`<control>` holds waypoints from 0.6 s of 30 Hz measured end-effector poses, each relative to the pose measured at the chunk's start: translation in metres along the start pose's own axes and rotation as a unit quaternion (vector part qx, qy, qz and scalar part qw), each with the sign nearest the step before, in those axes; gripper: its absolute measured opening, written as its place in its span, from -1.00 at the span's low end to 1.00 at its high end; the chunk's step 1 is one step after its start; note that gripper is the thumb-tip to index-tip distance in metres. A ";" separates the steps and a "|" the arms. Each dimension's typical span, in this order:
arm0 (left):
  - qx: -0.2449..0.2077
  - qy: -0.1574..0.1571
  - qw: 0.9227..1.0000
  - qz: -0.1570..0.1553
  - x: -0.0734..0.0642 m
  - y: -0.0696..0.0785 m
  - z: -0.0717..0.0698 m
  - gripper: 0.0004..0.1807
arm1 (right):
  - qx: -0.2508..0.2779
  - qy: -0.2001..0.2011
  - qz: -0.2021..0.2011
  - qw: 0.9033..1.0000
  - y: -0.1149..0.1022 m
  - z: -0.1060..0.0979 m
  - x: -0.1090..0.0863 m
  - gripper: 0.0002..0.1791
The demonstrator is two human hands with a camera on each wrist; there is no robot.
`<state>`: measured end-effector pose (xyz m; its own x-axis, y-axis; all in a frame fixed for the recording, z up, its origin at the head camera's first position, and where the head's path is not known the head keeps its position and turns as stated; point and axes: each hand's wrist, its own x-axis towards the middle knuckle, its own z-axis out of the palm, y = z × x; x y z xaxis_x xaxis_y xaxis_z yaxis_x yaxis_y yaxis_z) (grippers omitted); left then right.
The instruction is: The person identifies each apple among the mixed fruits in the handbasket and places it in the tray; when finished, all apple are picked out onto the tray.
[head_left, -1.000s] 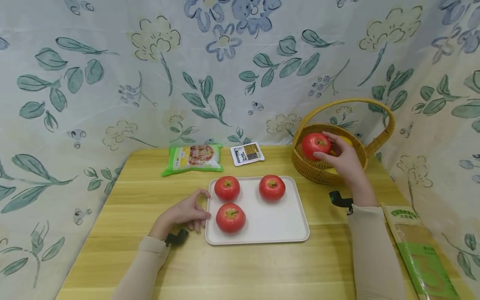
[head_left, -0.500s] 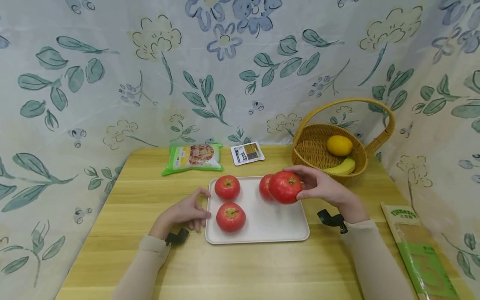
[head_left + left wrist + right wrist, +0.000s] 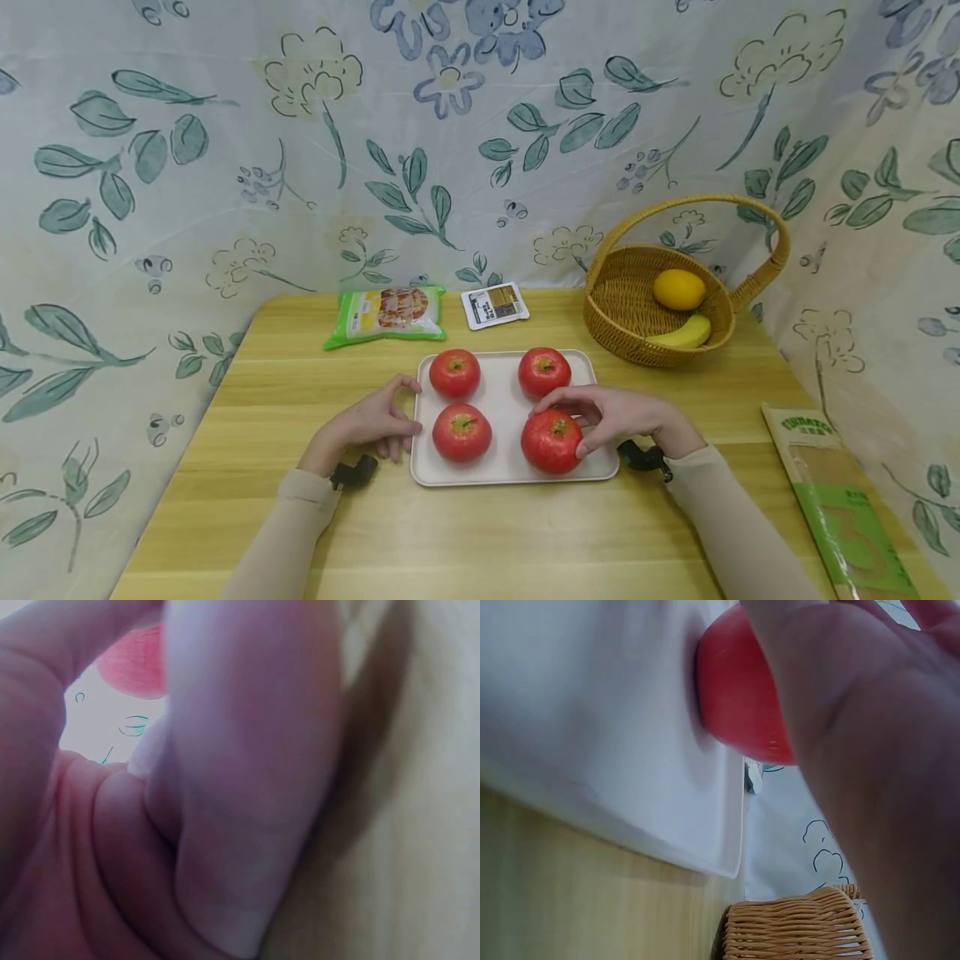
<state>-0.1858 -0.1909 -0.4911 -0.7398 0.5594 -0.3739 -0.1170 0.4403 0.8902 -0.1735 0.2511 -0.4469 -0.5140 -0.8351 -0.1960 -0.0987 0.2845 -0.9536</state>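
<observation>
A white tray point(image 3: 504, 417) lies on the table with red apples on it. At its front right, my right hand point(image 3: 622, 417) grips one red apple point(image 3: 551, 442), thumb on its near side and fingers over its far side; whether its base touches the tray is hard to tell. Behind it sits another apple point(image 3: 544, 372). On the left half are a back apple point(image 3: 454, 374) and a front apple point(image 3: 462, 432). My left hand point(image 3: 367, 423) rests against the tray's left rim, index finger and thumb tips touching it apart from each other.
A wicker basket point(image 3: 622, 333) with a tall handle holds a lemon point(image 3: 679, 290) and a banana point(image 3: 684, 333) at the back right. Along the back lie a green snack packet point(image 3: 386, 315) and a small white packet point(image 3: 495, 307). A flat green-and-brown package point(image 3: 840, 500) lies at right.
My right hand has carried an apple out of the basket, leftward and nearer, to the tray's front right corner. The lemon and banana are now uncovered. My left hand has stayed at the rim.
</observation>
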 end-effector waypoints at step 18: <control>0.001 0.000 1.000 -0.009 -0.001 -0.001 0.000 -0.26 | -0.084 0.010 0.073 0.994 -0.003 0.008 0.005 -0.27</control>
<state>-0.1847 -0.1920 -0.4918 -0.7371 0.5516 -0.3905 -0.1287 0.4527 0.8823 -0.1689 0.2423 -0.4465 -0.5495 -0.7704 -0.3235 -0.1613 0.4777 -0.8636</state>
